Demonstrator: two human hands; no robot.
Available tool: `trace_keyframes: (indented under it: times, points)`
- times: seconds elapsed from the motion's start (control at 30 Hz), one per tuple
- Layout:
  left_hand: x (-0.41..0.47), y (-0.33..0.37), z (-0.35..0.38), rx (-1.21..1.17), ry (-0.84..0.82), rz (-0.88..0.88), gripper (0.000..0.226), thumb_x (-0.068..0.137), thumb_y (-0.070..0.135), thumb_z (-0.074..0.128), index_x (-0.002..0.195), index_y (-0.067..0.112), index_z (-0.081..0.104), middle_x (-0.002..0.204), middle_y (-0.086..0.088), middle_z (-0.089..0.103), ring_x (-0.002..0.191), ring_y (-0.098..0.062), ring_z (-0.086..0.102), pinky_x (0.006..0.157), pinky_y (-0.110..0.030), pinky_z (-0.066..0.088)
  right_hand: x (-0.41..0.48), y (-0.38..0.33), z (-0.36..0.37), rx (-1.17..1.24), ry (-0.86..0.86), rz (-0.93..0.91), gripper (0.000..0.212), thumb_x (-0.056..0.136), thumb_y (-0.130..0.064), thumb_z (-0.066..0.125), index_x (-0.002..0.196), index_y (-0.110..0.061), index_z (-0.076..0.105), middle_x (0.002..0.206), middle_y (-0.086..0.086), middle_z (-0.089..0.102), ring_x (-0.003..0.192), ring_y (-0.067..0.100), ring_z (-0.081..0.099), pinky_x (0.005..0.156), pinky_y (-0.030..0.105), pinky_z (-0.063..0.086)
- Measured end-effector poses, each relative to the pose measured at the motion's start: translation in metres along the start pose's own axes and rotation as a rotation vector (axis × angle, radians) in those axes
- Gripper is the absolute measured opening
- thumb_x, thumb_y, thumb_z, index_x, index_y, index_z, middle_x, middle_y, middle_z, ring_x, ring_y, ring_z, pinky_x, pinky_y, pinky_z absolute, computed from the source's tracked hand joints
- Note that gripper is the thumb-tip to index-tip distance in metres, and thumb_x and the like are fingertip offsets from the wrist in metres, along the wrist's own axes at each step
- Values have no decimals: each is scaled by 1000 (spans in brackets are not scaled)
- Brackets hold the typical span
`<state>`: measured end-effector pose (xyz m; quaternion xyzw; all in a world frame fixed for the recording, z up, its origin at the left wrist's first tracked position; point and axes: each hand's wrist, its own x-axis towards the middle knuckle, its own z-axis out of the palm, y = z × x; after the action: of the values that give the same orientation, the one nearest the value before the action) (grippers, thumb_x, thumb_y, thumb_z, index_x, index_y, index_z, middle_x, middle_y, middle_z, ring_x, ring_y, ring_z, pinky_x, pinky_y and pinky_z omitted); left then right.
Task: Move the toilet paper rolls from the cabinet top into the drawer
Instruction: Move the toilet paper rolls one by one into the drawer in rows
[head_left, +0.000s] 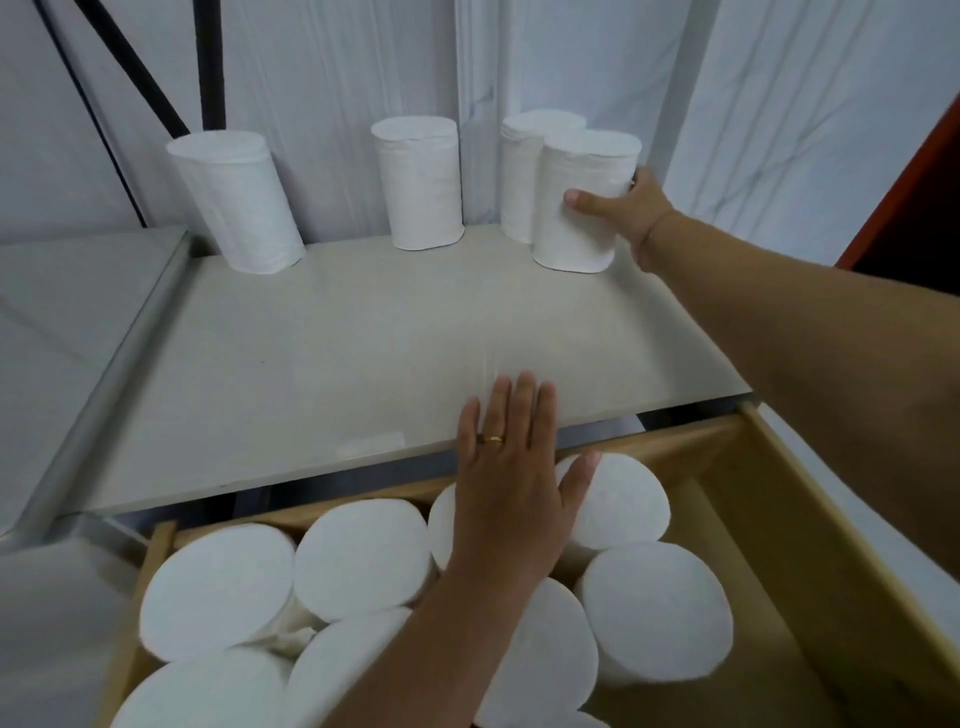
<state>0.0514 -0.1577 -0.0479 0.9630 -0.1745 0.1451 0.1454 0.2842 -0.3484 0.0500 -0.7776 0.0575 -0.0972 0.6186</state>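
Cabinet top (363, 332) roll (582, 208) hides right hand's (631, 208) fingers, thumb showing

So our right hand (631, 208) is stretched way out, bare forearm running in from the right edge, thumb in front and fingers wrapped around back in a closed grip on something upright. Our left hand (511, 467) reaches forward from the bottom, palm down, flat, fingers straight and together, thumb splayed right, not gripping anything. There's a thin gold ring (491, 439) on one finger.
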Motion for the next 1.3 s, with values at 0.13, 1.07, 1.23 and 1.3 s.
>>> trace_keyframes:
  times: [0.13, 1.07, 1.23, 1.3]
  points:
    - [0, 1, -2, -4, 14, -6, 69, 94, 56, 14, 148, 14, 22, 155, -9, 23, 144, -26, 16, 115, -46, -1, -5, 6, 12, -67, -41, -19, 84, 60, -39, 87, 131, -10, 51, 128, 6, 60, 115, 22, 59, 100, 41, 49]
    - [-16, 158, -40, -1266, -176, -298, 63, 73, 68, 38, 125, 39, 19, 123, 11, 42, 101, -6, 49, 68, -9, 43, -271, 24, -155, 224, -665, 199, 64, 72, -51, 72, 127, -26, 54, 126, 5, 63, 118, 24, 59, 89, 29, 53]
    - [-49, 168, -24, -1188, -300, -304, 82, 68, 70, 37, 136, 30, 15, 124, 12, 41, 95, 0, 48, 61, 1, 38, -287, 38, -161, 222, -584, 351, 49, 81, -53, 63, 119, -22, 60, 117, 9, 68, 108, 26, 65, 84, 34, 55]
    - [-61, 165, -22, -1052, -374, -275, 87, 68, 75, 29, 139, 26, 16, 132, 8, 43, 100, 0, 44, 70, 2, 30, -299, 49, -163, 291, -587, 437, 47, 83, -45, 63, 121, -18, 57, 117, 12, 68, 109, 29, 65, 84, 36, 55]
